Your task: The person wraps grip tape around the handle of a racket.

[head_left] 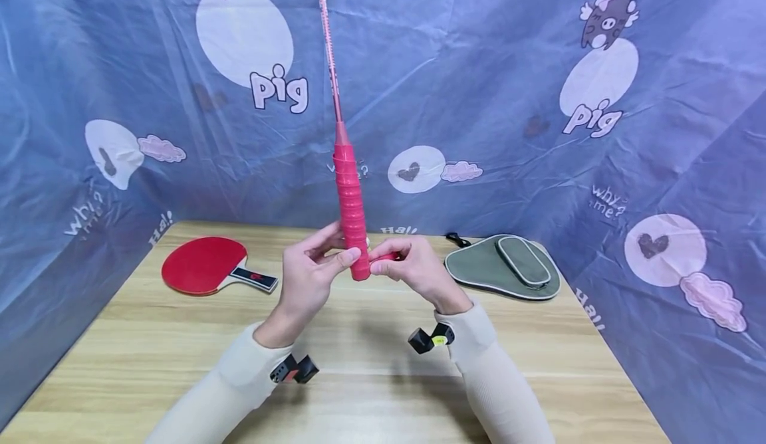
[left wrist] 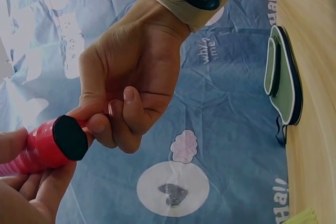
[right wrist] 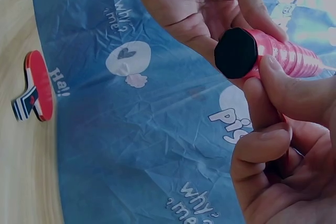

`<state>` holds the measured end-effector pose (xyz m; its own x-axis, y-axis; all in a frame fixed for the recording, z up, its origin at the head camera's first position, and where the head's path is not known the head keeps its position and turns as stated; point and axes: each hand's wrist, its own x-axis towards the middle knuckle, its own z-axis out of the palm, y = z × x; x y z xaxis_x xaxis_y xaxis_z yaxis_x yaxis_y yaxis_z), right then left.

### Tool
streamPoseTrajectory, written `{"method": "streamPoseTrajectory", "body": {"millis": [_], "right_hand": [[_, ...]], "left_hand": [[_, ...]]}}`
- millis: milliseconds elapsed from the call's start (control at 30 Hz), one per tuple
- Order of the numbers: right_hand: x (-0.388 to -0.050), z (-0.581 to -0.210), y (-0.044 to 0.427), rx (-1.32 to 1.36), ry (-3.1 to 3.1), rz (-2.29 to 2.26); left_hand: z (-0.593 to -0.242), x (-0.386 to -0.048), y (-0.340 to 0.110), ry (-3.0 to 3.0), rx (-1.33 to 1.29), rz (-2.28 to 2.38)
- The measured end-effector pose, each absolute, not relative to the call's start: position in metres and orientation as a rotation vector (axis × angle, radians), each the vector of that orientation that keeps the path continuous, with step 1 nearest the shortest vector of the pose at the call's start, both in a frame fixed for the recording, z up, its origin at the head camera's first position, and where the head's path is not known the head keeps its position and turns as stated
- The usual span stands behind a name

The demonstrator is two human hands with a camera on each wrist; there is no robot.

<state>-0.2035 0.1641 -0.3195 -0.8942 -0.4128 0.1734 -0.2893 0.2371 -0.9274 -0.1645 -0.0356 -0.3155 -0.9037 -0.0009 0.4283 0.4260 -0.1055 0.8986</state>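
A badminton racket stands nearly upright in front of me, its pink shaft (head_left: 332,65) rising out of the head view and its red wrapped handle (head_left: 350,198) pointing down. My left hand (head_left: 306,276) holds the handle near its bottom end, thumb in front and fingers behind. At the right side of that end, my right hand (head_left: 415,268) pinches a red strip of grip tape (head_left: 392,256) against the handle. Part of the strip runs hidden inside the right fingers. Both wrist views show the handle's black butt cap (right wrist: 235,53). The racket's head is out of view.
On the wooden table (head_left: 359,377), a red table tennis paddle (head_left: 203,264) lies at the left. A green-grey paddle case (head_left: 473,264) with pale piping lies at the back right, a black cord (head_left: 457,238) behind it. Blue printed cloth (head_left: 509,85) encloses the back and sides.
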Motion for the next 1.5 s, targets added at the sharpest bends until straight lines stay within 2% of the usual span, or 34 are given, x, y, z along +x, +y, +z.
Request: {"method": "streamPoseTrajectory", "body": {"millis": [300,500,833,1133,1500], "right_hand": [[-0.2054,-0.3201,0.1630,-0.677,2.361,-1.756],[-0.2053,-0.3208,0.1602,-0.713,2.330,-1.724],[-0.2023,-0.3220,0.1652,-0.681,2.312,-1.717],[-0.2049,-0.3213,0.1630,-0.722,2.321,-1.692],[-0.2060,-0.3199,0.1621,-0.691,2.315,-1.779]], "left_hand": [[-0.3149,-0.1668,-0.0348,-1.917,-0.491,-2.189],[-0.3158,-0.1680,-0.0341,-1.986,-0.379,-2.112],[-0.3159,-0.1639,-0.0345,-1.941,-0.549,-2.256],[-0.3164,-0.1655,-0.0322,-2.076,-0.447,-2.048],[-0.3133,-0.1658,-0.0306,-1.902,-0.417,-2.133]]}}
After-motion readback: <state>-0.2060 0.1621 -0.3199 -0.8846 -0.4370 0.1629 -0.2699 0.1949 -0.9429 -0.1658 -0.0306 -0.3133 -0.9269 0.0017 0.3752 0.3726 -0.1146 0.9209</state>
